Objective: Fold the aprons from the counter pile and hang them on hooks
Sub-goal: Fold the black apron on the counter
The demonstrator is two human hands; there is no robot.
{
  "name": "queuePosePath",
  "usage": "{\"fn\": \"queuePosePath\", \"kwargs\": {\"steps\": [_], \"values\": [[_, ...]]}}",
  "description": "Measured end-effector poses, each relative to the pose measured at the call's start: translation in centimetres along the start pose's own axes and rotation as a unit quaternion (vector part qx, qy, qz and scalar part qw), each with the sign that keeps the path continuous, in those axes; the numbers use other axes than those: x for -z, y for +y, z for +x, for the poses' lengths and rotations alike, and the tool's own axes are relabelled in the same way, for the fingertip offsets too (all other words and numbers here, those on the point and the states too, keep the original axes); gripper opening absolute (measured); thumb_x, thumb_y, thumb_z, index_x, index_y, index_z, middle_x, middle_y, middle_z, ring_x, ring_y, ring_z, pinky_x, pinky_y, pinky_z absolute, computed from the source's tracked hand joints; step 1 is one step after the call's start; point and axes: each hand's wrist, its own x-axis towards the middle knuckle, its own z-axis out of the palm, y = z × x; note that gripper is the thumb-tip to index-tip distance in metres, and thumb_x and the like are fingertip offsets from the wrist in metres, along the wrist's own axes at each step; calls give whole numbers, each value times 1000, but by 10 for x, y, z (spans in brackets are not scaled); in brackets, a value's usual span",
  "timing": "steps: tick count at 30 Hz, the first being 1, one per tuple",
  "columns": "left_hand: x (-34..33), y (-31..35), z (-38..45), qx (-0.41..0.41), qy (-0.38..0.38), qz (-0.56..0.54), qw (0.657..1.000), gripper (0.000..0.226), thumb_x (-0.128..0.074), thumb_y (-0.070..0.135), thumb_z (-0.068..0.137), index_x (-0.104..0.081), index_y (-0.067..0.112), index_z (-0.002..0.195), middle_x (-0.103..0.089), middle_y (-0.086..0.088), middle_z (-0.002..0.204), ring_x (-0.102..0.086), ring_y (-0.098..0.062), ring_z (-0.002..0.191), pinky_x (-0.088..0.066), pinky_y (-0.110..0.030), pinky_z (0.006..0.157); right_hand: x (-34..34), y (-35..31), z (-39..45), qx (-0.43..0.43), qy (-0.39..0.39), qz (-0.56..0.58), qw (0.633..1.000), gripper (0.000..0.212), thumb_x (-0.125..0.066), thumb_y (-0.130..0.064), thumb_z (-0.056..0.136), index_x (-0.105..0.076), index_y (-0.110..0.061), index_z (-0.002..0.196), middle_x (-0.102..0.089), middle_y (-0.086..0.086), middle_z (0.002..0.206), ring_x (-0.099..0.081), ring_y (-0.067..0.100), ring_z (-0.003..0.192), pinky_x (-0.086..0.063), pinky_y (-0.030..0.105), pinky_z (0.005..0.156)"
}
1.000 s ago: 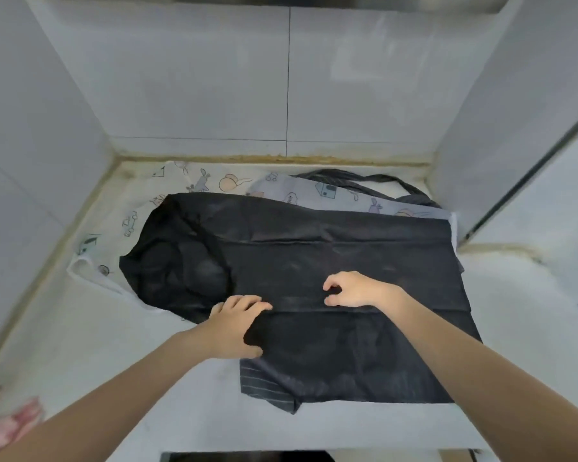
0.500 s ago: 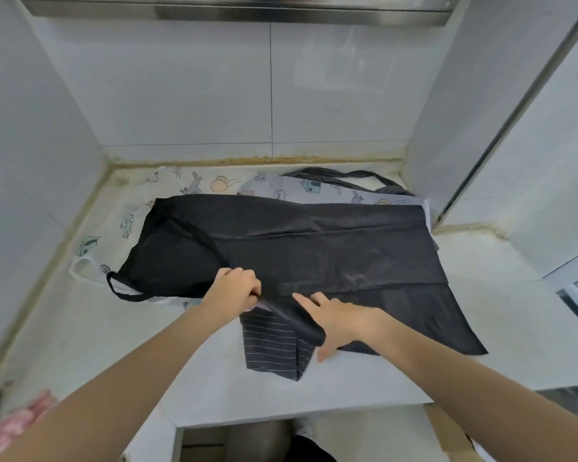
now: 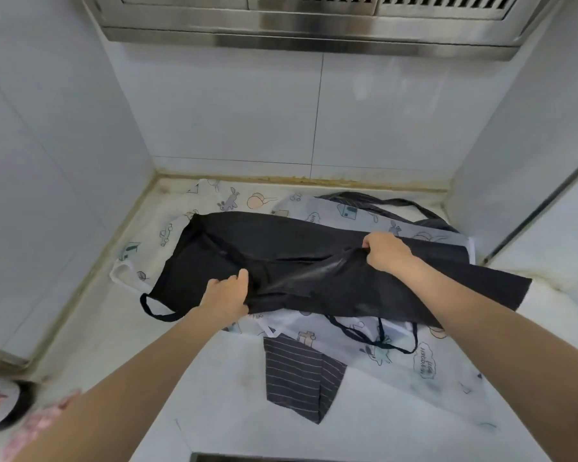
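The glossy black fabric apron [image 3: 281,258] lies across the pale stone tabletop [image 3: 121,348], atop a white cartoon-print apron [image 3: 411,348]. The left hand [image 3: 226,296] pinches its near fold; at 2 o'clock, the right hand [image 3: 386,251] grips a raised fold.

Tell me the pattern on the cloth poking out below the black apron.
Dark grey with thin white stripes, clearest in the head view.

Soft, even daylight, faint glare on the tiled wall [image 3: 234,105], wide-angle bending at edges.
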Motion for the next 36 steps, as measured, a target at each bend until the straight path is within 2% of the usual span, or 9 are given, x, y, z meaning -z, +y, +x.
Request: {"fn": "queuePosePath", "kwargs": {"steps": [5,14,18,20,25,28,31,33,36], "values": [[4,-16,18,66,44,-134,988,14,-50,26,97,-38,18,97,-57,-1,87,-58,-16,77,-46,-25,75,-18,-3,29,-25,19,-101,994,30,-44,-2,89,-55,-13,115,-59,8,115,-53,28,108,-33,40,98],[-10,-4,46,97,58,-213,970,17,-47,31,97,-41,15,100,-55,-3,92,-56,-16,80,-42,-25,74,-51,-1,37,83,173,-164,968,25,-56,-12,88,-53,-4,112,-55,16,111,-52,34,104,-40,41,85],[-21,6,48,64,-34,-202,977,33,-52,43,93,-48,15,110,-59,1,103,-59,-15,93,-47,-31,88,-55,-4,32,115,-87,-16,989,27,-50,-34,95,-57,-8,94,-58,10,103,-57,30,101,-42,32,78],[-22,8,46,51,-59,-175,981,29,-52,40,94,-53,14,107,-63,-3,105,-61,-17,94,-48,-31,89,-65,-5,25,143,-180,-27,973,33,-51,-37,95,-59,-11,113,-49,8,113,-50,30,112,-42,35,91],[-21,-2,32,19,-143,-171,975,31,-55,31,94,-50,13,119,-58,-6,113,-59,-20,103,-48,-26,86,-83,2,10,169,-166,-53,970,70,-56,-24,93,-16,-28,150,-15,8,152,-26,37,132,-36,42,105],[-19,-9,28,38,-121,-178,976,25,-48,29,97,-54,14,79,-55,-6,78,-57,-19,78,-39,-23,65,-86,0,-3,158,-198,-57,966,88,-67,-27,86,-7,-27,151,-8,7,156,-23,36,135,-35,45,106],[-14,-10,26,35,-111,-190,975,35,-47,30,98,-46,14,66,-48,-4,67,-49,-14,64,-34,-20,57,-88,1,-13,145,-220,-75,962,93,-71,-25,81,-10,-24,151,-7,6,157,-19,35,138,-35,45,106],[-13,-11,20,38,-119,-140,982,32,-47,30,98,-50,15,70,-52,-3,70,-53,-16,68,-38,-21,61,-90,4,-19,143,-216,-90,962,91,-71,-21,82,-11,-22,151,-7,6,157,-19,34,138,-35,44,106],[-16,-14,5,65,-109,-20,992,19,-47,26,97,-52,13,111,-59,-8,108,-57,-24,101,-45,-32,85,-96,3,-25,129,-187,-50,973,67,-57,-12,91,-23,-18,149,-15,8,154,-25,34,136,-35,40,106]]}}
